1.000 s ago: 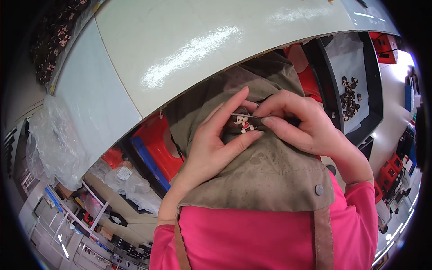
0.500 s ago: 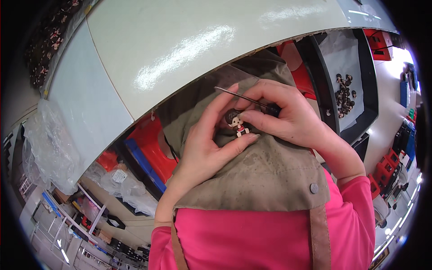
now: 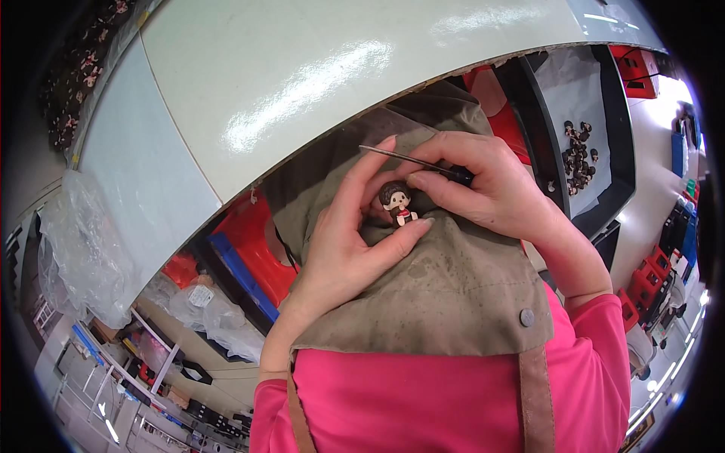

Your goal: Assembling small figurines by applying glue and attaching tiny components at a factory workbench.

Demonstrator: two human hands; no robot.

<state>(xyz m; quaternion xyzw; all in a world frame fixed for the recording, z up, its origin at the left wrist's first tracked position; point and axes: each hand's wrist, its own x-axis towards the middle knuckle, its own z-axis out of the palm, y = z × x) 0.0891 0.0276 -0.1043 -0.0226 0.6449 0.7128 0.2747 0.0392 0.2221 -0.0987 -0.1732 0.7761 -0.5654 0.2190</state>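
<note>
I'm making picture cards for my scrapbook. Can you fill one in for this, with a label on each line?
Left hand: holds a figurine
Figurine: dark brown hair, some red on the body
Right hand: holds a thin tool
Apron: brownish, beneath both hands
Tray: black, at right, more figurines inside
Table: pale, shiny

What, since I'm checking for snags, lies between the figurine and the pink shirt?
In the head view, the left thumb, then the olive apron, lie between the figurine and pink shirt.
</note>
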